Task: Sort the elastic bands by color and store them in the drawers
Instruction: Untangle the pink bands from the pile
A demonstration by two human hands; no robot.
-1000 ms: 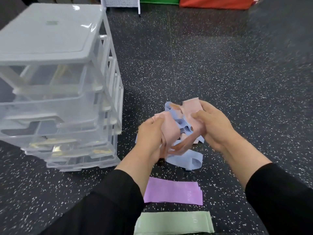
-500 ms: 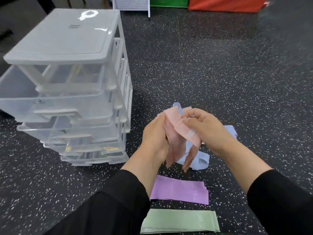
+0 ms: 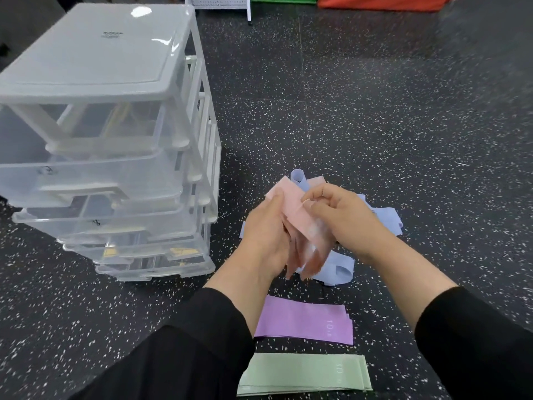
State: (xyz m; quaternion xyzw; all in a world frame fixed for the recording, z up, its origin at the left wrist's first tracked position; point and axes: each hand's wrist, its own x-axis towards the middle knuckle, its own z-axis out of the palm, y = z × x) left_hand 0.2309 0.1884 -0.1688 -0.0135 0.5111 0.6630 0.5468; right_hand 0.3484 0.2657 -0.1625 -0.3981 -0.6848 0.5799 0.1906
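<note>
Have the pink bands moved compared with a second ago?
Yes. The pink bands now hang bunched between both hands, lifted clear of the blue bands.

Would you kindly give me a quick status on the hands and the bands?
Both hands, left and right, gripping pink bands. Blue bands loose on floor. Nothing blocking drawers.

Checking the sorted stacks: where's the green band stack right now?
Head view, bottom centre: the green band stack lies flat on the floor, just nearer the person than the purple band stack, between the two sleeves.
</note>
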